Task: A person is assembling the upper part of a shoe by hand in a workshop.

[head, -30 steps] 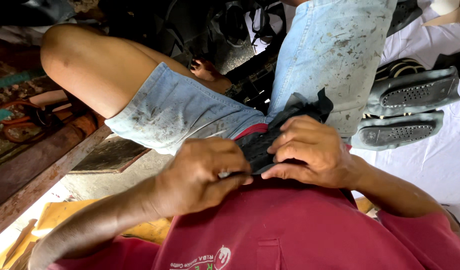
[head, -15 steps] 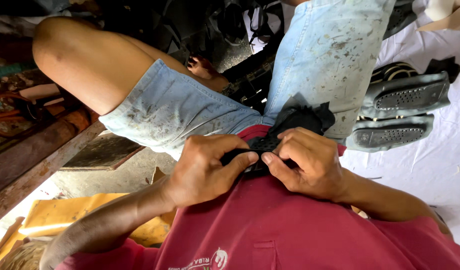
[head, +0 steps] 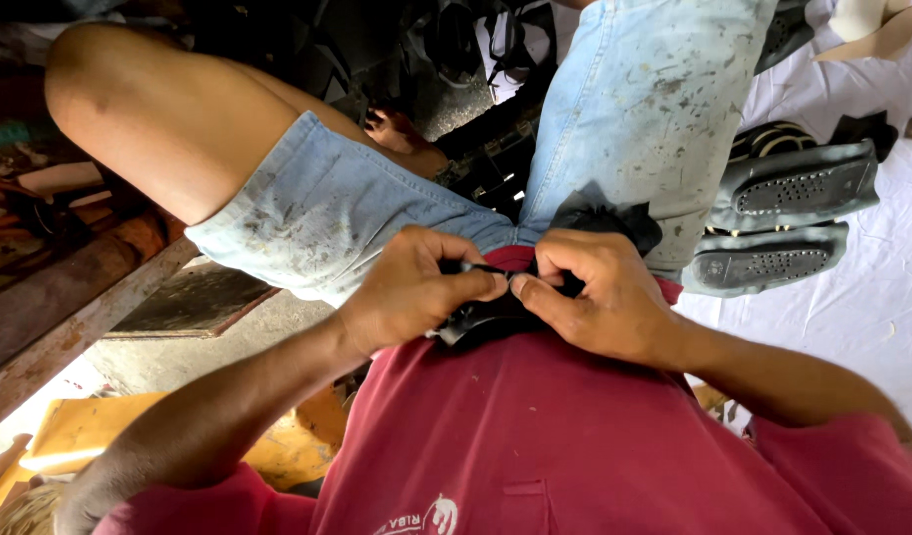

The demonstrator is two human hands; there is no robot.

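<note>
Most of the black piece (head: 491,315) is hidden beneath the left hand (head: 408,289) and right hand (head: 600,295), so its shape and kind cannot be told; only a dark edge shows between the thumbs, and a crumpled end (head: 605,216) shows above the right knuckles. The fingertips of both hands curl out of sight under it. The lower sole (head: 768,260) is partly covered by the shorts (head: 664,109), and the upper sole (head: 808,186) overlaps it. A foot (head: 402,134) sits in shadow, toes unclear. The dark clutter (head: 476,45) behind it is too dim to identify. The pale object (head: 877,25) is cut off by the top edge.
</note>
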